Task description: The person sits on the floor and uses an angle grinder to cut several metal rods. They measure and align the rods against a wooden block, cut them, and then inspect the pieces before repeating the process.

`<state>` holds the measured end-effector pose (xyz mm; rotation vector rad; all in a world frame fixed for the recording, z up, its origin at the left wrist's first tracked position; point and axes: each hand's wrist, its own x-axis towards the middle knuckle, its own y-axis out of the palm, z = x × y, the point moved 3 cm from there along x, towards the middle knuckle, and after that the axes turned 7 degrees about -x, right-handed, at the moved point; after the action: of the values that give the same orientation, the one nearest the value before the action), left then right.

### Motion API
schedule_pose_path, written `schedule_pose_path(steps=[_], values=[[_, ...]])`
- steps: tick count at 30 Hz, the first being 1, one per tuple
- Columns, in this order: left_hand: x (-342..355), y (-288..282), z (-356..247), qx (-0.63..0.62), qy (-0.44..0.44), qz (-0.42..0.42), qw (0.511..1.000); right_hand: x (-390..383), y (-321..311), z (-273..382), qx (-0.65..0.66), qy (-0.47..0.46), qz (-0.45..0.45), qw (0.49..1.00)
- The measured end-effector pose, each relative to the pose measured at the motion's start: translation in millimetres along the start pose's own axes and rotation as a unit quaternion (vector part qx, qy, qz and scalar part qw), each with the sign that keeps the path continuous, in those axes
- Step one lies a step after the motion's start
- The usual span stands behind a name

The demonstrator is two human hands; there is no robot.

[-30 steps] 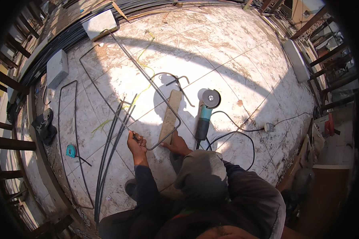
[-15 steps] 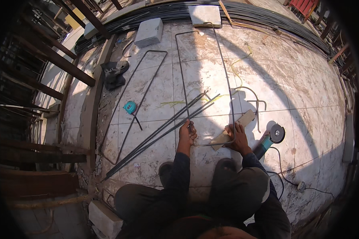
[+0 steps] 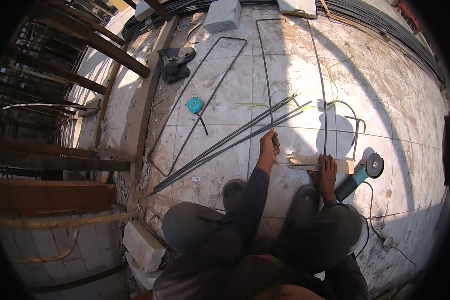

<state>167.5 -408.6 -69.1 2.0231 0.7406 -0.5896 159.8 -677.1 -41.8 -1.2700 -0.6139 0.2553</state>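
A long rectangular frame of bent steel rod lies ahead of me, its near end close to my feet. My left hand is closed round its left side, near the near corner. My right hand grips a short wooden block, its fingers laid over the top at the frame's near right corner. The block sits crosswise along the frame's near end. Several straight steel rods run diagonally on the left, their far ends passing by the frame's left side.
An angle grinder lies right of my right hand, its cable trailing nearby. To the left are a second rod frame, a teal tape measure and a black bag-like bundle. Concrete blocks and stacked rods stand far off.
The wooden block has turned from slanting to nearly level, with my right hand moving along with it. My left hand keeps its hold on the frame. The whole view has shifted.
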Motion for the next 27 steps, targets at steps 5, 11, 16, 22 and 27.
schedule_pose_path(steps=[5,11,16,22,27], values=[[7.9,-7.9,5.8,0.006,-0.012,-0.026,1.000,-16.0,9.7,-10.2,0.018,0.026,0.019,0.999],[8.2,-9.4,5.7,0.021,0.006,-0.038,0.999,-22.2,9.1,-21.3,0.027,0.044,0.033,0.998],[13.2,-15.1,3.3,0.051,0.028,-0.049,0.997,-27.8,8.5,-22.4,0.039,0.071,0.011,0.997],[24.2,-21.8,17.7,0.077,0.040,-0.063,0.994,-21.4,4.7,-28.4,0.036,0.068,0.025,0.997],[23.5,-19.0,31.4,0.085,0.057,-0.062,0.993,-7.0,2.1,-42.3,0.023,0.040,0.039,0.998]])
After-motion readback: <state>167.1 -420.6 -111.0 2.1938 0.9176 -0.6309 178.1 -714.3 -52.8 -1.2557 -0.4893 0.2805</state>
